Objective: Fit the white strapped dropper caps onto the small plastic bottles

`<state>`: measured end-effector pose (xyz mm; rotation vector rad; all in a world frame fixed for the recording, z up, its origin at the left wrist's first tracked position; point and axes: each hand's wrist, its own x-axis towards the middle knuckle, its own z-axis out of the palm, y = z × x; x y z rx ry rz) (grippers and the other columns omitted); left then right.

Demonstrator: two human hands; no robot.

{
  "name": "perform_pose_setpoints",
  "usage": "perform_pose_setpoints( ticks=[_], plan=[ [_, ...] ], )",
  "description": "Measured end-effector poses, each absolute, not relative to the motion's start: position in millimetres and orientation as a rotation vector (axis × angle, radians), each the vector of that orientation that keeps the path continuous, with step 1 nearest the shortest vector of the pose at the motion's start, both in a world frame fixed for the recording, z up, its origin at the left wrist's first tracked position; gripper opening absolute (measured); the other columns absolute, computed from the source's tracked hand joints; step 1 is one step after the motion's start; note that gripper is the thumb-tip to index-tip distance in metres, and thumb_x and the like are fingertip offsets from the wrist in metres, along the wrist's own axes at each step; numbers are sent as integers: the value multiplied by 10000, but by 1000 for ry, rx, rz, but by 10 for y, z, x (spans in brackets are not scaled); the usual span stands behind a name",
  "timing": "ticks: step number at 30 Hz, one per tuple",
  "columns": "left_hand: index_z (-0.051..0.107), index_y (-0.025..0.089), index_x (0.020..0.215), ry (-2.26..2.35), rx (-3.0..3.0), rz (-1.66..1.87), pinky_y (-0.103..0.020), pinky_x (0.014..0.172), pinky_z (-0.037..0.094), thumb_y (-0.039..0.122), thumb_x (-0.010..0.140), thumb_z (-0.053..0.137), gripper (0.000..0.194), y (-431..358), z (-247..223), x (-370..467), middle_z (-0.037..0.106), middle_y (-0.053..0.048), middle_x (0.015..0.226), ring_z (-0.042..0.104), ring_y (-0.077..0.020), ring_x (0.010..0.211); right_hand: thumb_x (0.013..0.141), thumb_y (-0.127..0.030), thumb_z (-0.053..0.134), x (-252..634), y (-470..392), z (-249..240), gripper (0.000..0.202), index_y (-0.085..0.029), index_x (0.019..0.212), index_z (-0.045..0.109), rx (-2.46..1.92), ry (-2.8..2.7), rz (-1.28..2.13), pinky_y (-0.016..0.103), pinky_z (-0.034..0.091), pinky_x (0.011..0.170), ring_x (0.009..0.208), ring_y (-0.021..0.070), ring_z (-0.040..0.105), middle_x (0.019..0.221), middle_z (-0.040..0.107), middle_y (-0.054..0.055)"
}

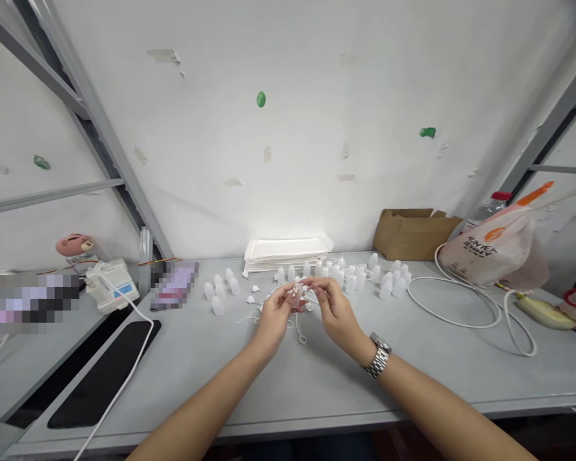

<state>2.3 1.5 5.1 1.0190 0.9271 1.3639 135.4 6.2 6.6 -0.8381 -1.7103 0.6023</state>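
At the middle of the table, my left hand (274, 315) is closed around a small translucent plastic bottle (297, 296). My right hand (335, 310), with a metal watch on its wrist, meets it there, fingers pinched at the bottle's top; what lies between those fingers is too small to make out. Thin white looped straps (302, 339) hang below the hands. White pointed caps (251, 299) lie just left of my fingers. Similar bottles stand to the left (217, 305), behind my hands (339, 276) and to the right (385, 289).
White trays (288, 264) are stacked against the wall. A cardboard box (415, 237), a plastic bag (489, 250), a white cable (454, 325) and a banana (544, 312) are on the right. On the left lie a phone (175, 285), a power strip (111, 286) and a black mat (105, 374).
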Motion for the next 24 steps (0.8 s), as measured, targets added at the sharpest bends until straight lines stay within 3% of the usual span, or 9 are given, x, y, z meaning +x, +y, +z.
perform_pose_setpoints(
  ticks=[17, 24],
  plan=[
    [628, 159, 987, 897, 1054, 1419, -280, 716, 465, 398, 741, 601, 344, -18, 86, 24, 636, -57, 890, 588, -150, 761, 906, -282, 355, 1339, 72, 38, 175, -227, 956, 513, -860, -1674, 606, 367, 428, 850, 961, 186, 546, 972, 589, 60],
    [609, 222, 1070, 1096, 1266, 1472, -261, 705, 456, 382, 749, 588, 359, -34, 99, 12, 550, -7, 787, 567, -128, 720, 827, -356, 502, 1439, 165, 139, 167, -219, 798, 593, -992, -1378, 535, 348, 413, 781, 853, 182, 488, 866, 476, 39]
  ],
)
